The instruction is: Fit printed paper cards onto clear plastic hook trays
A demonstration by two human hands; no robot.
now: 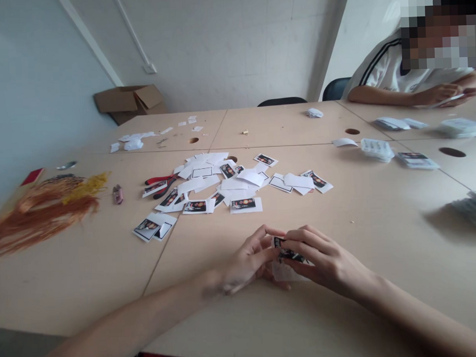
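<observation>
My left hand (250, 259) is closed around the left end of a small clear plastic box (282, 272), held just above the table near its front edge. A black printed label (278, 244) lies on the box's upper face. My right hand (322, 251) is closed on the box from the right, its fingers laid across the label and hiding much of it. Beyond my hands spreads a loose pile of white paper pieces (230, 185), several with the same black printed label.
Red-handled pliers (160, 182) lie left of the papers, near small pink snips (117, 195) and orange strands (47, 211). Clear boxes (377, 149) stand at right. A co-worker (398, 79) sits at the far right holding something thin. A cardboard box (122, 101) is behind the table.
</observation>
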